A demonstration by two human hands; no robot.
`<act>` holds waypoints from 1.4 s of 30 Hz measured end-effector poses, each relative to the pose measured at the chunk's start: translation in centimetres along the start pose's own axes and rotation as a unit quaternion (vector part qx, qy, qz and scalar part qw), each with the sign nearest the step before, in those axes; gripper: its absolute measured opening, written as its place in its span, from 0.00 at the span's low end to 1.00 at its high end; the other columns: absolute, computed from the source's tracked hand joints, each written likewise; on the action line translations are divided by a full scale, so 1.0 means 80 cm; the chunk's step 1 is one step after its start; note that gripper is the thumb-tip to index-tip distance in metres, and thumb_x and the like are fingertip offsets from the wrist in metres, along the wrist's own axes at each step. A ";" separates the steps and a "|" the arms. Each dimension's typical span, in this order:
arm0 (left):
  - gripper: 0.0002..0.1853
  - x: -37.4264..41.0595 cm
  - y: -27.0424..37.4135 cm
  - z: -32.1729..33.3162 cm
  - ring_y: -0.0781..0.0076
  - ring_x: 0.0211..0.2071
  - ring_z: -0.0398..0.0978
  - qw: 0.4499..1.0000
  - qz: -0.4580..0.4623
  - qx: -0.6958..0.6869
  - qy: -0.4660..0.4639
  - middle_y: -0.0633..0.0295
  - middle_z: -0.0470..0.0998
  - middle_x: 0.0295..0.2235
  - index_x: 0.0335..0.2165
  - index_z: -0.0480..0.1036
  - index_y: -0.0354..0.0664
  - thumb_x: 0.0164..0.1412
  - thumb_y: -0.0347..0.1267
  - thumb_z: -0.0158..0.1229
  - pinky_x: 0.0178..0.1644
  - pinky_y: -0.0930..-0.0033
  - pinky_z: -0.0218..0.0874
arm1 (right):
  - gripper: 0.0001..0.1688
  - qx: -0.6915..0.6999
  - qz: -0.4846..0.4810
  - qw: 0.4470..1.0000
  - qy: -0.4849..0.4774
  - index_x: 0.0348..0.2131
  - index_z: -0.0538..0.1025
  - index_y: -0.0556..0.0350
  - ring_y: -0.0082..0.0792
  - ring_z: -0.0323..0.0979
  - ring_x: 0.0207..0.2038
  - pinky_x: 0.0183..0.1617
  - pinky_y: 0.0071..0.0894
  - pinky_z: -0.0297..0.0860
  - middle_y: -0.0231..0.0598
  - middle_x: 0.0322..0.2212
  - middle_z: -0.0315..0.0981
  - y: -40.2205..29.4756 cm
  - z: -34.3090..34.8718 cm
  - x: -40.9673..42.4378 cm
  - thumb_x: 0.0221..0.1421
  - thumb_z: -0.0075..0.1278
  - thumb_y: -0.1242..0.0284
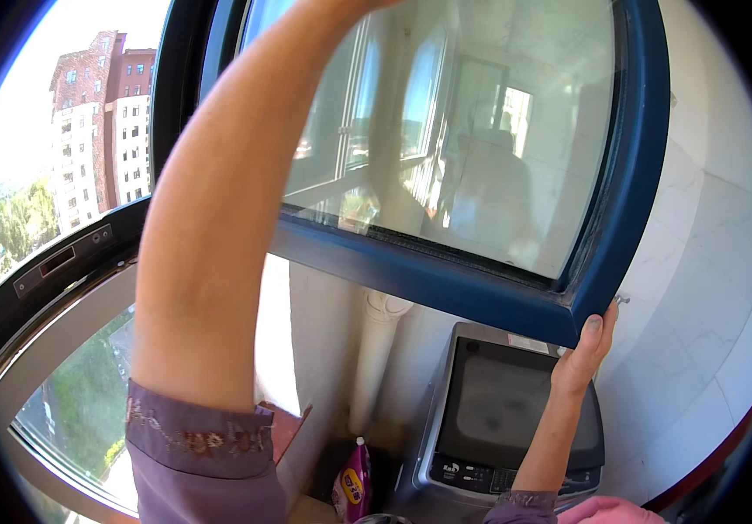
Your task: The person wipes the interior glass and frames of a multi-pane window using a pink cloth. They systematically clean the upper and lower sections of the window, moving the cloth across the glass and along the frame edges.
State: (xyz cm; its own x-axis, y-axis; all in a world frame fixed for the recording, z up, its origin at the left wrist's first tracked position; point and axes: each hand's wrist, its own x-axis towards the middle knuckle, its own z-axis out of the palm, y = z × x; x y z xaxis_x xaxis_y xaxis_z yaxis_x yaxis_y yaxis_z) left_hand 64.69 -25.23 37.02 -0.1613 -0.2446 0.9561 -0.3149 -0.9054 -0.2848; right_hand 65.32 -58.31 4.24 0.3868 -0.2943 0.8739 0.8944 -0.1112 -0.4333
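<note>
A blue-framed glass window sash (428,268) stands swung inward in front of me. My right hand (585,354) grips the lower right corner of its frame, thumb on the near face. My left arm reaches up across the glass, and only the edge of my left hand (379,2) shows at the top rim; its fingers are cut off, so its hold cannot be told. The glass pane (481,144) shows reflections of windows and of a person.
A top-loading washing machine (520,406) stands below the sash, beside a white pipe (376,354) and a purple detergent pouch (355,485). The dark window frame (61,262) borders the opening at left. A tiled wall (690,262) rises at right; pink cloth (612,511) lies at the bottom.
</note>
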 end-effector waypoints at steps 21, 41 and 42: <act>0.31 -0.308 0.032 -0.076 0.40 0.57 0.59 0.979 0.041 0.041 -0.197 0.44 0.64 0.53 0.58 0.66 0.55 0.63 0.57 0.42 0.61 0.43 0.46 | 0.33 0.014 0.003 0.999 0.034 0.53 0.66 0.63 0.29 0.63 0.49 0.57 0.28 0.56 0.37 0.46 0.67 0.000 0.003 -0.003 0.60 0.44 0.55; 0.29 -0.308 -0.023 -0.100 0.47 0.34 0.76 0.982 -0.115 0.119 -0.095 0.49 0.77 0.35 0.49 0.73 0.47 0.43 0.25 0.53 0.41 0.55 0.66 | 0.32 0.053 0.031 0.997 0.055 0.55 0.64 0.61 0.32 0.64 0.51 0.56 0.30 0.60 0.40 0.48 0.66 0.003 0.007 -0.005 0.60 0.42 0.57; 0.29 -0.321 -0.014 -0.109 0.48 0.34 0.76 0.980 -0.113 0.119 -0.109 0.49 0.77 0.34 0.47 0.74 0.47 0.42 0.23 0.54 0.40 0.55 0.66 | 0.32 0.056 0.027 0.997 0.049 0.55 0.64 0.61 0.32 0.64 0.51 0.56 0.30 0.60 0.40 0.48 0.66 0.002 0.006 -0.004 0.60 0.43 0.57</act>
State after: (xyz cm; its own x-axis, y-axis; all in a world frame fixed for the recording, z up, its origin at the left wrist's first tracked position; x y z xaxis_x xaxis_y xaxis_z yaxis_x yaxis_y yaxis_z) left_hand 61.01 -14.91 12.14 0.1004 -0.0727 0.9923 -0.0877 -0.9941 -0.0640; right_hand 65.46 -57.80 3.98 0.4156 -0.3892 0.8220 0.8946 0.0119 -0.4467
